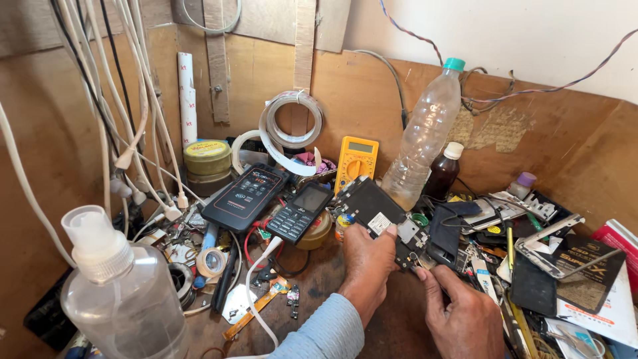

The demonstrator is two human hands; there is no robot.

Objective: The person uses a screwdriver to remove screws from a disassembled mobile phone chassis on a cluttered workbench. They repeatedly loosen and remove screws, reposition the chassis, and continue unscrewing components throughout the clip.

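Note:
My left hand (367,260) grips an opened phone body (372,206), a dark board with a white sticker, held tilted above the wooden bench. My right hand (462,312) sits just right of it, its fingertips touching the board's lower right corner near small metal parts (412,242). A keypad phone (299,211) and a black flat device (244,196) lie just left of the board. My left forearm wears a light blue sleeve (325,332).
A clear spray bottle (119,292) stands at the near left. A yellow multimeter (355,161), plastic water bottle (425,136) and brown bottle (443,169) line the back wall. Phone frames, tools and packets (551,249) crowd the right. White cables (133,133) hang at the left.

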